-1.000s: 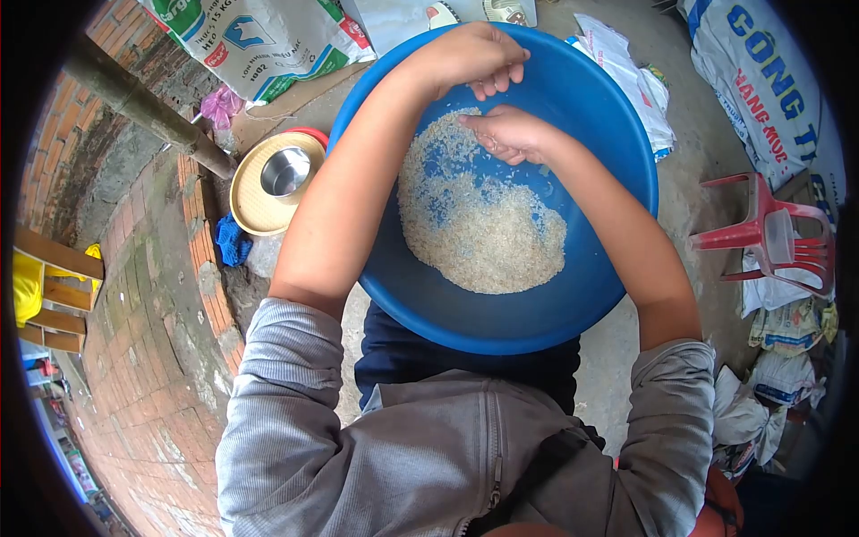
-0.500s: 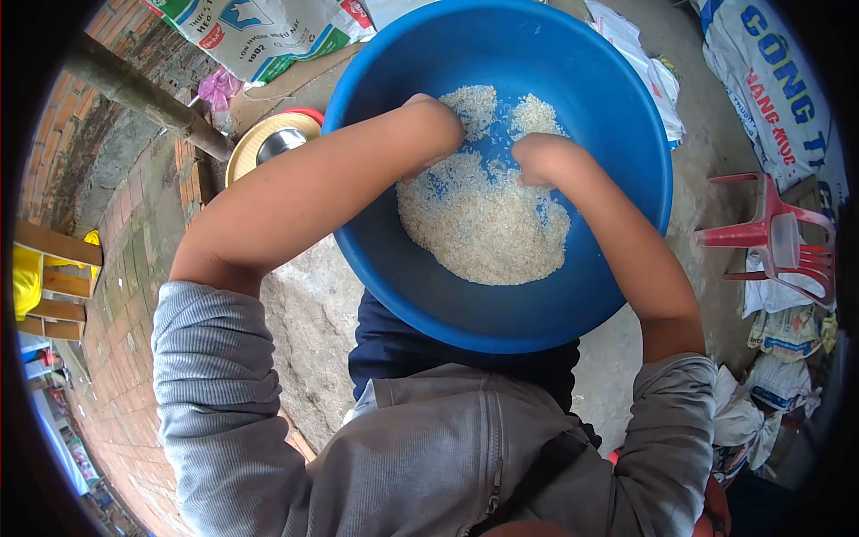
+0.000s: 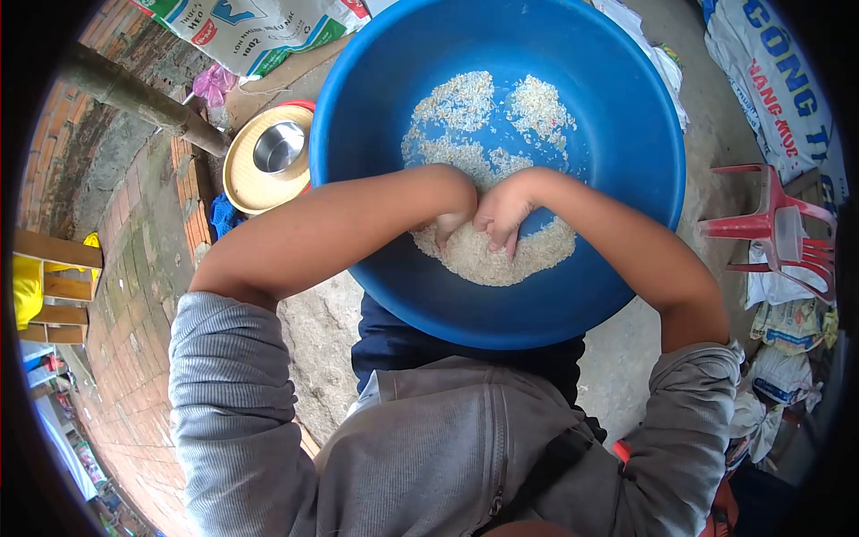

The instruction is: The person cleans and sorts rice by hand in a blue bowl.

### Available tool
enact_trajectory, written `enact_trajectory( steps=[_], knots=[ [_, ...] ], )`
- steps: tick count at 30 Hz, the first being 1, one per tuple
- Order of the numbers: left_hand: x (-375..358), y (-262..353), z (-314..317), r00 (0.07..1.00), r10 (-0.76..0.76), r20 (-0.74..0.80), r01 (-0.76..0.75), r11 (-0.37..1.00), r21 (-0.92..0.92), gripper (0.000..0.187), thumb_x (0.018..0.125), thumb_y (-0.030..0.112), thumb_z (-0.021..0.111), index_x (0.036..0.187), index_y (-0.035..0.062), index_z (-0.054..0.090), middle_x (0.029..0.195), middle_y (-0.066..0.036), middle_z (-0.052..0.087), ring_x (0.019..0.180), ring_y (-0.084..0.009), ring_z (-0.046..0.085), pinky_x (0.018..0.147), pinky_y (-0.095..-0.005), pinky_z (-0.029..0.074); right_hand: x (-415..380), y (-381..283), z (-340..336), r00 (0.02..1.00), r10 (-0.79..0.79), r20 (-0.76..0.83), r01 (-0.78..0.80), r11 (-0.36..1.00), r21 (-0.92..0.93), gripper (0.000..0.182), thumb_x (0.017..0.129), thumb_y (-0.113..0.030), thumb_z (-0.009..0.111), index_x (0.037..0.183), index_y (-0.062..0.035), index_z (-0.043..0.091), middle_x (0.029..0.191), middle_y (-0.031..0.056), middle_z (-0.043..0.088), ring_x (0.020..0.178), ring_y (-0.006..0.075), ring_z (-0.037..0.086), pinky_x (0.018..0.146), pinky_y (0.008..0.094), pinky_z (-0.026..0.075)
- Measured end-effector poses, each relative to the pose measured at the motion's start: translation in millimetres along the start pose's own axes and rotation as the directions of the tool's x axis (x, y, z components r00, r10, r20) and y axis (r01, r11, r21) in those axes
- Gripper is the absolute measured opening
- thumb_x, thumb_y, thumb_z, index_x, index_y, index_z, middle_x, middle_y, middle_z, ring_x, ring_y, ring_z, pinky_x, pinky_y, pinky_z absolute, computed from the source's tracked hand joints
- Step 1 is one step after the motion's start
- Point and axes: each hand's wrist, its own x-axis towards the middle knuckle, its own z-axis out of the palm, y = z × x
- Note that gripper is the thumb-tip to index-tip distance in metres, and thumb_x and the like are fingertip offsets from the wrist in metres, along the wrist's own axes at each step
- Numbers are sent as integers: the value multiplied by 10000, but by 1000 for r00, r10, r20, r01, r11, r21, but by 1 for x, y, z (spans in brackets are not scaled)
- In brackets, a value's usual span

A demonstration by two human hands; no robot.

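A large blue basin (image 3: 501,327) stands in front of my body with pale rice-like grain (image 3: 492,266) inside. The main heap lies in the near half, and smaller patches are spread over the far half. My left hand (image 3: 455,213) bends down into the heap, its fingers partly hidden by the wrist and the grain. Close beside it on the right, my right hand (image 3: 506,215) has its fingers apart, with the tips pushed into the grain. Bare blue bottom shows between the patches.
Left of the basin, a metal bowl (image 3: 279,147) sits on a round tan tray (image 3: 243,170). A bamboo pole (image 3: 143,100) reaches in from the upper left. A red plastic stool (image 3: 761,219) and printed sacks (image 3: 774,98) are at the right. Another sack (image 3: 268,36) lies at the top left.
Both hands have moved toward my body and closer together, down into the near heap. The basin appears slightly larger, and more of the metal bowl and tray is visible.
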Motion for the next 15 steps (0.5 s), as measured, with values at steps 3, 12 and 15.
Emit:
enact_trajectory(
  steps=[3, 12, 15],
  knots=[
    [29, -44, -1, 978, -40, 204, 106, 940, -325, 425, 891, 311, 607, 1030, -91, 630, 1042, -183, 672, 924, -250, 673, 831, -348, 538, 5, -6, 2, 987, -40, -157, 87, 948, 305, 234, 872, 6, 565, 1042, 143, 481, 1133, 197, 509, 1065, 269, 590, 864, 337, 565],
    [-39, -74, -25, 767, -267, -583, -460, 406, -790, 339, 782, -25, 589, 1100, -124, 521, 984, -245, 627, 880, -277, 668, 746, -335, 588, -47, -25, -41, 686, 30, -727, 545, 641, 540, 437, 803, 85, 514, 1220, 140, 395, 1183, 242, 508, 1043, 314, 592, 886, 387, 537],
    [-57, -88, -25, 540, -251, -804, -790, 177, -586, 335, 796, -7, 572, 1107, -116, 515, 1007, -194, 621, 900, -254, 660, 811, -328, 568, -99, -21, -47, 584, -202, -786, 566, 796, 216, 355, 884, -111, 544, 1155, 106, 468, 1043, 204, 584, 939, 231, 636, 845, 347, 542]
  ],
)
